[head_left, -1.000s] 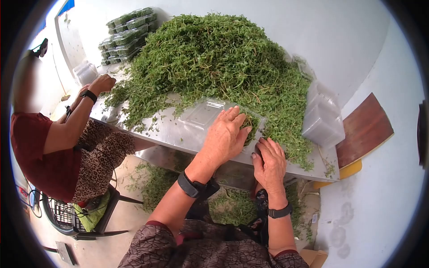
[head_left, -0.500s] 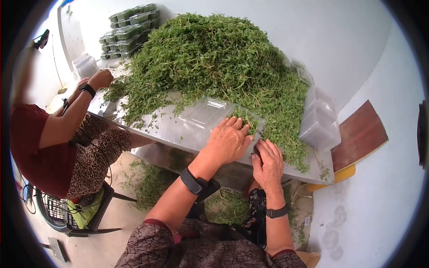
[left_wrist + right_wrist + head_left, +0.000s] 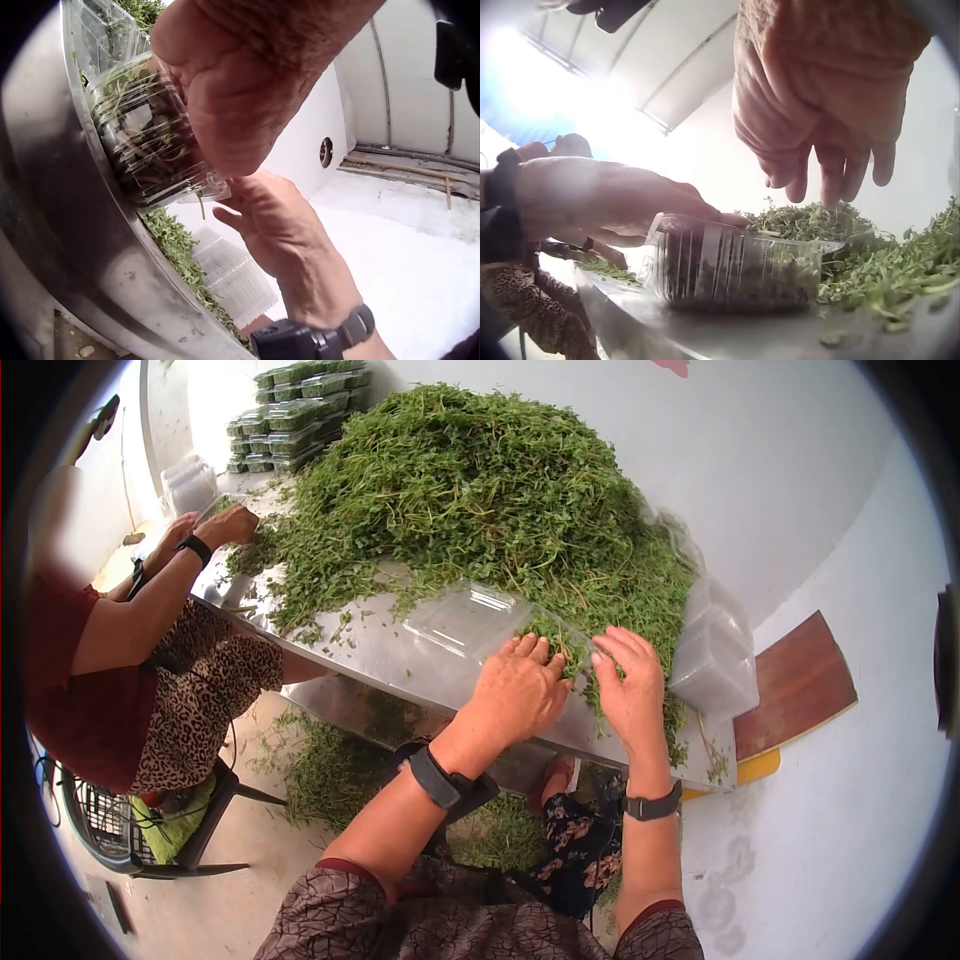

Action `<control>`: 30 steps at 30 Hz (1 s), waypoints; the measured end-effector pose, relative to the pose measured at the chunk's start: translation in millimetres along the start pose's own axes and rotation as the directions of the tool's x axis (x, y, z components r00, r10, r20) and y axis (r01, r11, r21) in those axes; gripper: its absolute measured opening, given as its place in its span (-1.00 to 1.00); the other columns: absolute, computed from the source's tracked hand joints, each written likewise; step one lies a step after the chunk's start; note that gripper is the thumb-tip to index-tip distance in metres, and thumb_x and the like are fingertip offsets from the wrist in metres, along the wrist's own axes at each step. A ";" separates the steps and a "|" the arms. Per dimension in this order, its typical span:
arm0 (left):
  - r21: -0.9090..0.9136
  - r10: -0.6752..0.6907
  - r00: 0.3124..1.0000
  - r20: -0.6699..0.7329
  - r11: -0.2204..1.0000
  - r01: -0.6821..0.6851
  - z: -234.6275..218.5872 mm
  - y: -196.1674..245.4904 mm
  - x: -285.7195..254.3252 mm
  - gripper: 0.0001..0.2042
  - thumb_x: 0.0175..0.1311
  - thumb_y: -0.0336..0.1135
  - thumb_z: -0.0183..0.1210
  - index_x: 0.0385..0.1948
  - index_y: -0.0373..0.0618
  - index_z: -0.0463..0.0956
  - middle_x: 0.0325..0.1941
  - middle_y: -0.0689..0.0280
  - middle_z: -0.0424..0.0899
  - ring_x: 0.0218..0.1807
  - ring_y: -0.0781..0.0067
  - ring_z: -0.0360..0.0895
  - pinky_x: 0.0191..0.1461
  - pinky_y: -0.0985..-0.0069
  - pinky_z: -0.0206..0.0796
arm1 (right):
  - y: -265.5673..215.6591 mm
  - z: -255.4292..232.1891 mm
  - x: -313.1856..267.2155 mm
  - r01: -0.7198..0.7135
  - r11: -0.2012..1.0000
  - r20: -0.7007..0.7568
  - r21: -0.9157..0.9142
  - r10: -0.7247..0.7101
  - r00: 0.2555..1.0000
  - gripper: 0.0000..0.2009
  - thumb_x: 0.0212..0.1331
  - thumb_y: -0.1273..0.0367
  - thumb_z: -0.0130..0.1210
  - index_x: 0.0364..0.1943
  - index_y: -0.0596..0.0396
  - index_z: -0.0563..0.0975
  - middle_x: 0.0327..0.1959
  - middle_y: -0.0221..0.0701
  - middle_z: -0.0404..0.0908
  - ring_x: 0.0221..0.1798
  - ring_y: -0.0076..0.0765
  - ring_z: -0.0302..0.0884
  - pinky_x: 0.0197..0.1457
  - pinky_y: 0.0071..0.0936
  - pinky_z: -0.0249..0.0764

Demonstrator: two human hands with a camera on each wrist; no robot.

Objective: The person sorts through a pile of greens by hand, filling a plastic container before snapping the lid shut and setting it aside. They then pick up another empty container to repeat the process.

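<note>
A clear plastic clamshell box stands near the table's front edge, filled with leafy green sprigs. Its hinged lid lies folded back to the left. My left hand rests palm down over the box, its straight fingers pressing on the greens. At the box's right end is my right hand, raised, with fingers extended and slightly bent. In the right wrist view those fingers hang above the greens, holding nothing. A stray stem pokes out at the box's end in the left wrist view.
A large heap of greens covers the metal table. Nested empty boxes stand at the right; filled boxes are stacked at the back left. Another person works at the left. More greens lie on the floor.
My right hand has lifted from the table edge and moved up and right beside the box. The left hand has shifted slightly toward me and stays on the greens.
</note>
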State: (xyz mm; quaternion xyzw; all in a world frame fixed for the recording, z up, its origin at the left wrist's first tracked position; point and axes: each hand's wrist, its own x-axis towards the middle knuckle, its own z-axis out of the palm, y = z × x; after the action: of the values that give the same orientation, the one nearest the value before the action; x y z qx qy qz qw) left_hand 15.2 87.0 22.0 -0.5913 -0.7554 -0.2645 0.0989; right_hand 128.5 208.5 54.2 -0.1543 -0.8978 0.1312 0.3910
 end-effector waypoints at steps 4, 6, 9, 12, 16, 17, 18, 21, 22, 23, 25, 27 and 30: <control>0.008 0.010 0.999 -0.040 1.000 -0.010 3.5 -0.8 -1.6 -0.64 0.27 -0.19 -0.01 -0.03 -0.26 0.50 0.07 -0.07 0.52 0.20 -0.07 0.40 0.31 0.18 0.18 | 3.2 19.1 21.7 0.029 0.999 0.089 0.030 -0.031 0.996 -0.81 0.06 0.37 0.17 -0.29 0.19 0.63 -0.11 -0.16 0.62 0.10 -0.05 0.45 0.20 -0.19 0.29; 0.013 0.009 0.999 -0.053 1.000 -0.009 4.5 -0.9 -1.3 -0.64 0.26 -0.19 0.00 -0.05 -0.25 0.51 0.07 -0.07 0.52 0.20 -0.08 0.40 0.31 0.17 0.17 | 5.2 26.4 29.2 -0.012 1.000 0.162 0.022 0.009 0.987 -0.80 0.06 0.35 0.18 -0.30 0.19 0.63 -0.14 -0.16 0.62 0.08 -0.05 0.46 0.18 -0.19 0.30; 0.003 0.005 1.000 -0.029 1.000 -0.005 4.4 -0.8 -1.1 -0.65 0.27 -0.18 -0.01 -0.08 -0.25 0.53 0.10 -0.08 0.51 0.20 -0.07 0.40 0.32 0.17 0.16 | 2.0 33.1 37.5 -0.053 0.996 0.255 -0.077 0.071 0.964 -0.78 0.06 0.30 0.19 -0.33 0.18 0.65 -0.19 -0.15 0.63 0.03 -0.04 0.47 0.15 -0.17 0.30; -0.010 -0.001 0.998 -0.068 1.000 0.000 6.3 -0.3 -1.9 -0.65 0.27 -0.18 -0.01 -0.10 -0.26 0.54 0.13 -0.09 0.49 0.20 -0.07 0.40 0.33 0.17 0.16 | -3.0 36.3 44.9 -0.103 0.980 0.324 -0.168 0.153 0.933 -0.78 0.05 0.28 0.20 -0.36 0.16 0.66 -0.25 -0.13 0.63 -0.02 -0.03 0.48 0.12 -0.14 0.31; -0.005 -0.004 0.999 -0.042 1.000 0.004 3.3 1.2 -1.1 -0.64 0.28 -0.17 -0.02 -0.10 -0.29 0.53 0.14 -0.10 0.47 0.21 -0.08 0.39 0.34 0.16 0.14 | -0.2 42.5 54.4 -0.237 0.957 0.409 -0.165 0.285 0.867 -0.81 0.02 0.30 0.23 -0.42 0.14 0.66 -0.30 -0.12 0.63 -0.06 -0.01 0.48 0.10 -0.12 0.31; -0.021 -0.018 1.000 -0.013 1.000 0.017 1.5 2.0 -0.9 -0.64 0.29 -0.17 -0.02 -0.10 -0.29 0.53 0.13 -0.11 0.48 0.22 -0.08 0.38 0.35 0.16 0.13 | -1.4 42.0 54.5 -0.238 0.957 0.410 -0.165 0.286 0.866 -0.81 0.02 0.30 0.23 -0.42 0.14 0.66 -0.30 -0.12 0.63 -0.06 -0.01 0.48 0.10 -0.12 0.31; -0.021 -0.018 1.000 -0.012 1.000 0.017 1.6 2.2 -0.8 -0.64 0.29 -0.17 -0.02 -0.10 -0.29 0.53 0.13 -0.11 0.48 0.22 -0.08 0.38 0.35 0.16 0.13 | -3.6 40.7 55.0 -0.233 0.957 0.405 -0.175 0.286 0.868 -0.82 0.01 0.31 0.24 -0.41 0.14 0.66 -0.30 -0.12 0.63 -0.05 -0.01 0.48 0.10 -0.13 0.32; -0.009 -0.026 1.000 -0.009 1.000 0.025 0.8 2.5 -1.1 -0.63 0.30 -0.16 -0.04 -0.10 -0.29 0.53 0.13 -0.12 0.47 0.24 -0.07 0.37 0.36 0.16 0.11 | -7.0 42.0 53.3 -0.228 0.959 0.358 -0.167 0.275 0.892 -0.86 0.00 0.35 0.23 -0.40 0.12 0.65 -0.28 -0.14 0.63 -0.04 -0.02 0.48 0.11 -0.15 0.33; -0.013 -0.026 1.000 0.004 1.000 0.026 -1.2 3.0 -1.0 -0.63 0.31 -0.16 -0.05 -0.09 -0.29 0.53 0.14 -0.12 0.47 0.25 -0.07 0.36 0.37 0.16 0.10 | -7.3 42.5 52.0 -0.227 0.962 0.314 -0.150 0.264 0.912 -0.88 0.01 0.37 0.22 -0.40 0.12 0.65 -0.25 -0.16 0.62 -0.02 -0.02 0.47 0.13 -0.15 0.33; -0.016 -0.027 0.999 0.017 1.000 0.027 -2.1 3.2 -1.0 -0.63 0.31 -0.15 -0.06 -0.09 -0.29 0.53 0.14 -0.12 0.47 0.25 -0.07 0.36 0.37 0.15 0.10 | -2.0 45.7 49.7 -0.228 0.962 0.316 -0.151 0.265 0.911 -0.88 0.01 0.37 0.22 -0.40 0.12 0.65 -0.25 -0.16 0.62 -0.02 -0.02 0.47 0.13 -0.15 0.33; -0.014 -0.026 0.999 0.024 1.000 0.026 -1.7 3.0 -0.8 -0.62 0.31 -0.15 -0.06 -0.07 -0.29 0.52 0.14 -0.12 0.47 0.25 -0.07 0.36 0.37 0.15 0.10 | 10.4 51.5 46.3 -0.016 0.999 0.234 -0.038 0.024 0.972 -0.90 0.01 0.44 0.18 -0.37 0.10 0.64 -0.20 -0.20 0.61 0.02 -0.03 0.45 0.17 -0.14 0.34; -0.011 -0.027 0.999 0.030 1.000 0.027 -1.0 2.7 -0.8 -0.62 0.32 -0.16 -0.06 -0.05 -0.29 0.51 0.14 -0.12 0.47 0.25 -0.07 0.36 0.37 0.15 0.09 | 16.2 48.3 46.3 0.000 0.999 0.280 -0.043 0.012 0.960 -0.89 0.01 0.47 0.17 -0.35 0.11 0.64 -0.19 -0.21 0.60 0.04 -0.03 0.45 0.18 -0.15 0.34; -0.012 -0.025 0.999 0.020 1.000 0.025 0.3 2.6 -0.7 -0.61 0.32 -0.16 -0.06 -0.02 -0.28 0.49 0.13 -0.12 0.48 0.25 -0.08 0.36 0.37 0.16 0.10 | 20.0 44.2 48.1 0.006 0.998 0.357 -0.063 0.017 0.934 -0.87 -0.01 0.51 0.14 -0.33 0.11 0.63 -0.19 -0.22 0.59 0.07 -0.03 0.43 0.18 -0.18 0.36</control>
State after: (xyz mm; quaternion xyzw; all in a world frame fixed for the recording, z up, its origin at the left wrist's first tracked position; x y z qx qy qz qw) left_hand 17.9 87.0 22.2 -0.5849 -0.7622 -0.2643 0.0843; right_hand 68.0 240.0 49.7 -0.1427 -0.9571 0.1297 0.2161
